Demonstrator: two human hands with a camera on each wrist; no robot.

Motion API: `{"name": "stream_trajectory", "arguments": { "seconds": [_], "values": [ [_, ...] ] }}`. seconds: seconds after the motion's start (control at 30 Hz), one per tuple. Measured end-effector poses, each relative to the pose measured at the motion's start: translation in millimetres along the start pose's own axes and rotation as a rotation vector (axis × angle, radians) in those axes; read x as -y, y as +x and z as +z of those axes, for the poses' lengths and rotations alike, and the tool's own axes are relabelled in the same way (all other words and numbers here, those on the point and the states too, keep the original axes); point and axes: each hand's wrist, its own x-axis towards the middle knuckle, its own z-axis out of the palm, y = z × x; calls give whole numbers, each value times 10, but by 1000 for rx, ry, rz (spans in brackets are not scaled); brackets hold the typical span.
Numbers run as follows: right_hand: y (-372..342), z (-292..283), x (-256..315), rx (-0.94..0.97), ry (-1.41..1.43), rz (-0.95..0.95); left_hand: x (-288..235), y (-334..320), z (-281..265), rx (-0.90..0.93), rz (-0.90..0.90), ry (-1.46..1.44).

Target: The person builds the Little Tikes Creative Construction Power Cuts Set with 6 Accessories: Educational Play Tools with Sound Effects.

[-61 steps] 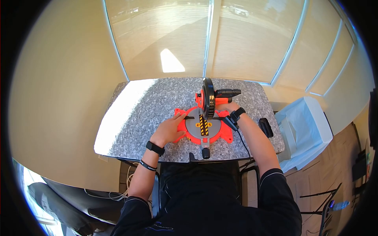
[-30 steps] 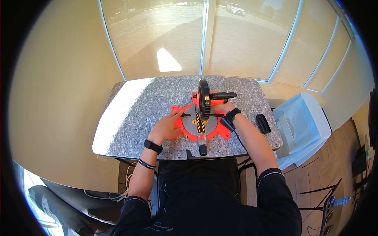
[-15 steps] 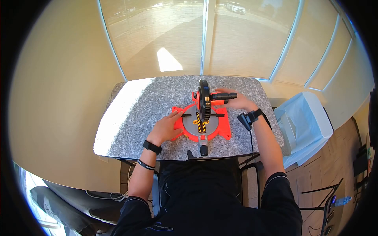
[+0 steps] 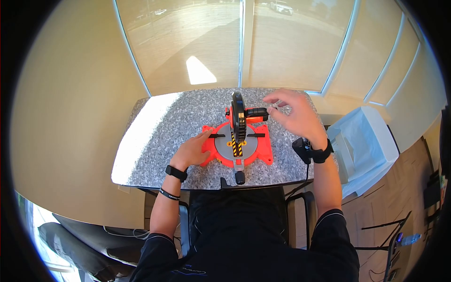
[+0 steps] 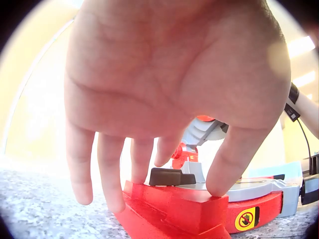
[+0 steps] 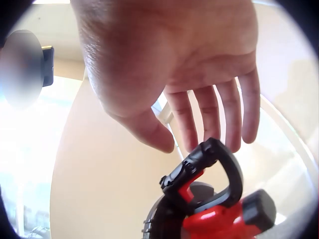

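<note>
A toy miter saw (image 4: 238,117) stands on the granite-patterned table, its head raised. Under the black blade wheel are a red base (image 4: 264,151) and a round grey turntable (image 4: 251,148) with a striped strip. My left hand (image 4: 189,151) rests on the left side of the base. In the left wrist view its thumb (image 5: 227,169) touches the top of the base's corner, and the straight fingers reach down along the other side. My right hand (image 4: 299,115) hovers with fingers spread above the saw's black handle (image 6: 232,174), apart from it in the right wrist view.
A bin with a light blue liner (image 4: 364,136) stands at the table's right. Sunlight falls across the tabletop's (image 4: 155,122) left part; a window with shades (image 4: 291,51) rises behind. A cable (image 4: 307,174) hangs from the right wrist camera.
My right hand has come away from low behind the saw's right side and risen up and right, over the handle. The left hand has stayed on the base.
</note>
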Motion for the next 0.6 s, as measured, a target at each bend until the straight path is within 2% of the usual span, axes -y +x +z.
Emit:
{"name": "stream_trajectory", "arguments": {
  "seconds": [0.07,0.2,0.47,0.6],
  "values": [
    [-38,47,57,6,-61,-77,22,-1,-3,4,4,-6],
    [-102,101,117,-4,-17,-91,125,3,45,4,35,-11],
    [-227,140,129,21,-130,-128,129,17,49,-13,45,-40],
    [-308,163,154,26,-170,-148,21,-5,-36,43,-12,-112]
  ]
}}
